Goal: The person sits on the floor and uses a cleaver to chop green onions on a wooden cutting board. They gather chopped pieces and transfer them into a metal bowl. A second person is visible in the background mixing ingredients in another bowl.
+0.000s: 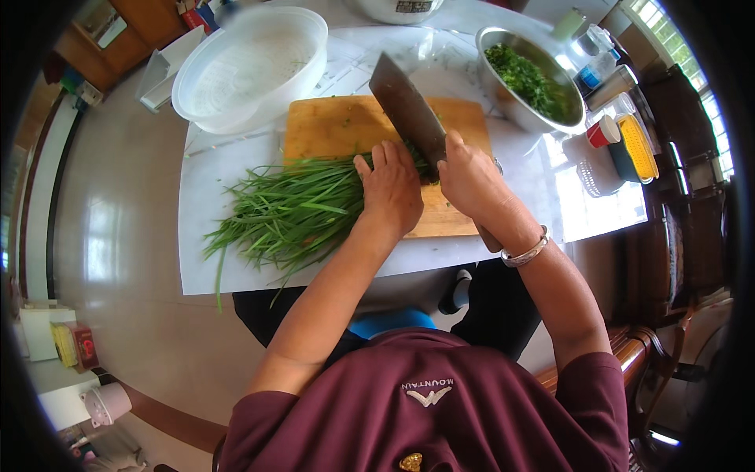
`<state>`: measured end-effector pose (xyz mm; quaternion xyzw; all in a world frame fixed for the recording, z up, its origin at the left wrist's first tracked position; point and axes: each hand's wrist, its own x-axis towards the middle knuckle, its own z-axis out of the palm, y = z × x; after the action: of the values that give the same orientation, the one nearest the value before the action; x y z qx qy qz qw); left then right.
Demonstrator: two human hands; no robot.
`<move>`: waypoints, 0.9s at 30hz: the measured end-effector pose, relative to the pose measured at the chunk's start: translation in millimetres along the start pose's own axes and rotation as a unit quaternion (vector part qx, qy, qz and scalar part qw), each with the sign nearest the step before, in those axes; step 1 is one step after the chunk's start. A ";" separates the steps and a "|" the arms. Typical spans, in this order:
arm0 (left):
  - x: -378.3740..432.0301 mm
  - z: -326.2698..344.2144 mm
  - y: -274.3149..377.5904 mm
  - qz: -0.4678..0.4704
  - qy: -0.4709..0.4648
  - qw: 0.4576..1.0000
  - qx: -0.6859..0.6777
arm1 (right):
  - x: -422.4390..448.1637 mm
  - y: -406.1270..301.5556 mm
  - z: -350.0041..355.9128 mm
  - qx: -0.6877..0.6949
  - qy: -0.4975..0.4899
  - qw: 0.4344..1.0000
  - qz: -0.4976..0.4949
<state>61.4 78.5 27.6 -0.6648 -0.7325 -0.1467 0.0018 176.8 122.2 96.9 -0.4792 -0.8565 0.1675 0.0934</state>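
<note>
Across the left part of a wooden cutting board (330, 127) lies a bundle of long green garlic chives (295, 206), its leaves spreading over the table and a few hanging past the near edge. My left hand (392, 189) presses on the bundle at its right end, fingers bent. In my right hand (475, 177) is the handle of a broad cleaver (407, 106), its dark blade tilted up and away, close beside the left fingers. Small green bits dot the board. A steel bowl (492, 88) at the back right holds chopped greens (522, 79).
A white plastic basin with a strainer (321, 53) stands at the back left. Right of the board are a red and white paper cup (603, 131), a yellow basket (637, 147) and a plastic bottle (597, 71). The table's near edge (430, 269) runs above my lap.
</note>
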 end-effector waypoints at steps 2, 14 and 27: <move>2.6 -4.7 0.7 -0.006 -0.039 0.999 -0.015 | -2.8 12.4 4.7 0.045 0.034 0.998 -0.004; 4.3 -0.2 -5.9 -0.008 -0.025 0.999 -0.026 | -43.2 15.3 -12.2 0.117 0.066 0.989 -0.055; 5.4 -19.1 -4.9 -0.001 -0.096 0.995 -0.032 | -45.1 17.4 -17.1 0.122 0.110 0.986 -0.020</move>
<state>52.3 79.2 45.9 -0.6744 -0.7251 -0.1058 -0.0903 219.6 95.6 106.2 -0.4624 -0.8237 0.2151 0.2481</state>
